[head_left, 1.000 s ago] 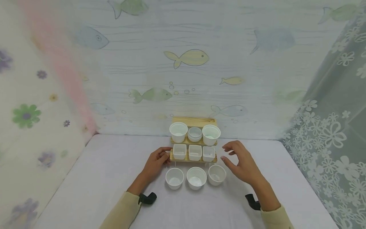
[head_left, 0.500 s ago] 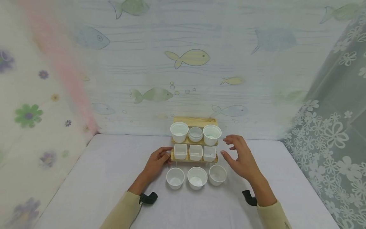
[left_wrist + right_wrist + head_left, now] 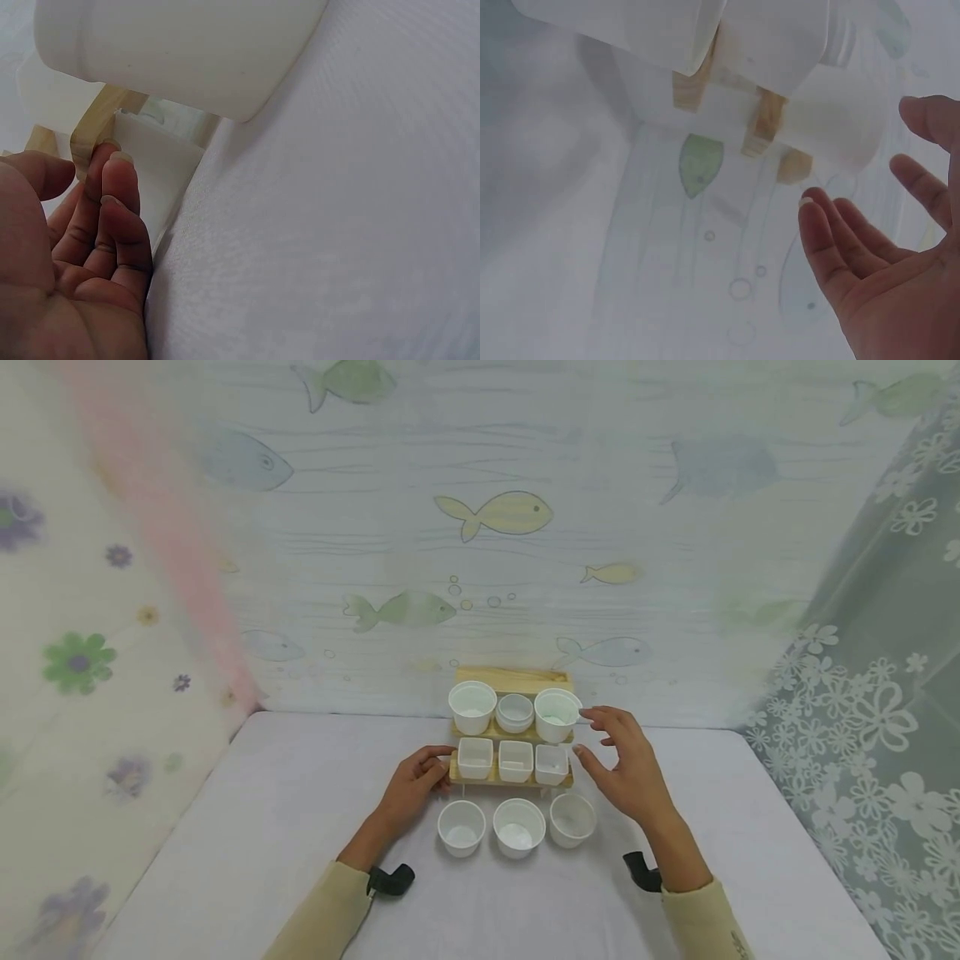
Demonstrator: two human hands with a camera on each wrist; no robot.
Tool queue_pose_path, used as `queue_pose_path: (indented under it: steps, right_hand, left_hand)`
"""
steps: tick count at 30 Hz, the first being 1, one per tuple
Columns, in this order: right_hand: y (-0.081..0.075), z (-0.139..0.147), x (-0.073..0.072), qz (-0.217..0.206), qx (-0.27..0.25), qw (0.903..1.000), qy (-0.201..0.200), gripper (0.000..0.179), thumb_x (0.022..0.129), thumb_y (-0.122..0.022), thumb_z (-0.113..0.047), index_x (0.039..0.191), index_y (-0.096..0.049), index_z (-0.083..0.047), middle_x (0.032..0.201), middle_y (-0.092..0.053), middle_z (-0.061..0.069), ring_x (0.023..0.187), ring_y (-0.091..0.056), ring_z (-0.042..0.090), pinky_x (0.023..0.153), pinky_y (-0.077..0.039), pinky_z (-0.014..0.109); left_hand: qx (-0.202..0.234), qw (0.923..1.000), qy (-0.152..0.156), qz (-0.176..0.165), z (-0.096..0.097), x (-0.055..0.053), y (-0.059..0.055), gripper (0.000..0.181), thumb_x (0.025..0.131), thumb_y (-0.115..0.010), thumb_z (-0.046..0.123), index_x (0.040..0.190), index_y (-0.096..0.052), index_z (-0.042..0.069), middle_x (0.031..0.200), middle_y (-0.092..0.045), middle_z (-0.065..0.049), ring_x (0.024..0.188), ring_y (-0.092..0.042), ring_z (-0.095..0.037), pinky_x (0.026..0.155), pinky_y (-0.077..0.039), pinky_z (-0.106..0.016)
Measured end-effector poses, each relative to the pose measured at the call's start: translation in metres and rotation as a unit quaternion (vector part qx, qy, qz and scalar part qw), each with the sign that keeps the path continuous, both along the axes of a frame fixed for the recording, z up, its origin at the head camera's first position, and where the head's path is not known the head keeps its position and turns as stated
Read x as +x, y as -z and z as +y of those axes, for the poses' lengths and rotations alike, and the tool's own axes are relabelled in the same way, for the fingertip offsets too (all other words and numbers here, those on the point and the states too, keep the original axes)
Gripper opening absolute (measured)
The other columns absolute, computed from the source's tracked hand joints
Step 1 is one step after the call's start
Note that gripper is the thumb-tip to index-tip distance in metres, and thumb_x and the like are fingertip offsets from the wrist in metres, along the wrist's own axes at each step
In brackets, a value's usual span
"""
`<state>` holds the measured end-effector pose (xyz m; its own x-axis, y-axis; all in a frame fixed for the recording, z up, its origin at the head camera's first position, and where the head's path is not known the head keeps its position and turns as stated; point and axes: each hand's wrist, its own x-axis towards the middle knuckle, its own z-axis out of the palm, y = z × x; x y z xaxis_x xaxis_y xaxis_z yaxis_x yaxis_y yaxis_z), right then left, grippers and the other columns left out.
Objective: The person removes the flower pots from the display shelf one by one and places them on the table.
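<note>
A tiered stand with wooden shelves (image 3: 516,680) and white side supports stands at the back of the table. My left hand (image 3: 411,785) holds the left end of its lower shelf, thumb and fingertips at the wooden edge (image 3: 90,127) in the left wrist view. Beside the stand's right end, my right hand (image 3: 628,768) has spread, bent fingers around nothing. Its fingertips are close to the right round white cup (image 3: 557,727). The upper shelf also bears another round cup (image 3: 472,718) and a smaller, shallow round cup (image 3: 515,718). Three square white cups (image 3: 476,762) line the lower shelf.
On the white tablecloth (image 3: 315,827) before the stand are three round cups: left (image 3: 461,839), middle (image 3: 519,839) and right (image 3: 573,831). A fish-patterned curtain (image 3: 375,552) hangs behind the table, and a lace curtain (image 3: 862,777) at the right.
My right hand has moved slightly left and upward, closer to the right upper cup. My left hand keeps its place at the shelf end, and the cups stay in place.
</note>
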<state>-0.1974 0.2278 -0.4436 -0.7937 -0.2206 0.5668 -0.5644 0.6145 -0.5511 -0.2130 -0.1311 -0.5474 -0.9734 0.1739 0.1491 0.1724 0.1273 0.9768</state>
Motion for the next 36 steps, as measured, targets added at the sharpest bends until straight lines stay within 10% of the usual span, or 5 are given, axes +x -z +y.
queue_pose_path:
  steps: [36]
  right_hand:
    - [0.003, -0.013, -0.026, -0.005, -0.035, 0.9994, -0.004, 0.032, 0.091, -0.083, -0.004, 0.117, -0.066, -0.001, 0.138, -0.064, 0.015, 0.118, -0.067, 0.034, 0.092, -0.058, 0.053]
  left_hand:
    - [-0.003, 1.0, 0.005, 0.001, 0.0, 0.002, -0.001, 0.031, 0.111, -0.058, 0.018, 0.139, -0.063, 0.007, 0.093, -0.07, -0.015, 0.084, -0.068, -0.021, 0.077, -0.058, -0.028]
